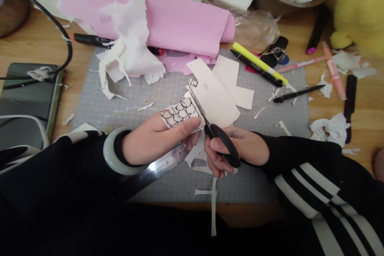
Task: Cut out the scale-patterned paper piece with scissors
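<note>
Left hand (156, 141) pinching white paper piece inked with black scale pattern (181, 114), right hand (237, 150) gripping black-handled scissors (216, 133) cutting it, above grey gridded cutting mat (120, 106) near desk's front edge.

The left hand (156, 138) and right hand (237, 148) sit side by side over the mat (120, 104) on the surface (330, 100). Paper (181, 114) lies in the left hand, scissors (220, 138) in the right, card (214, 94) just beyond them. A ruler (163, 166) lies under the left hand. Markers (261, 66) lie beyond the right hand, a foam roll (180, 18) beyond the left.
</note>
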The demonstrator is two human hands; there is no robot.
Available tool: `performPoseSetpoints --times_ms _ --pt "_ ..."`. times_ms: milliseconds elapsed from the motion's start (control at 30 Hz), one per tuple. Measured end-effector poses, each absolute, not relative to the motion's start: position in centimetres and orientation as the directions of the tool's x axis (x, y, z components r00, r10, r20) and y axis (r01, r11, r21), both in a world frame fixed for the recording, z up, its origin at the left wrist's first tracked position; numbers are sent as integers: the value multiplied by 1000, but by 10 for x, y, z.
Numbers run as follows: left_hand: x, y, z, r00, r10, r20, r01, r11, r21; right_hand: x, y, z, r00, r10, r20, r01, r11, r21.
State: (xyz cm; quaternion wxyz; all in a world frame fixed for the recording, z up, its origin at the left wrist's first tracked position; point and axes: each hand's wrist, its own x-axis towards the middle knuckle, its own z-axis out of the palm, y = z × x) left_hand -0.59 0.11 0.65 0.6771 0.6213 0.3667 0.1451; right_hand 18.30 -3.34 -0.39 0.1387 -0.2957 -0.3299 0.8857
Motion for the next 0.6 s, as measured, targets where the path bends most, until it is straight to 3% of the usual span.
performPoseSetpoints --times_ms 600 --pt "-5 -1 3 690 671 -273 212 174 962 182 -35 -9 -773 454 -443 -53 -742 -668"
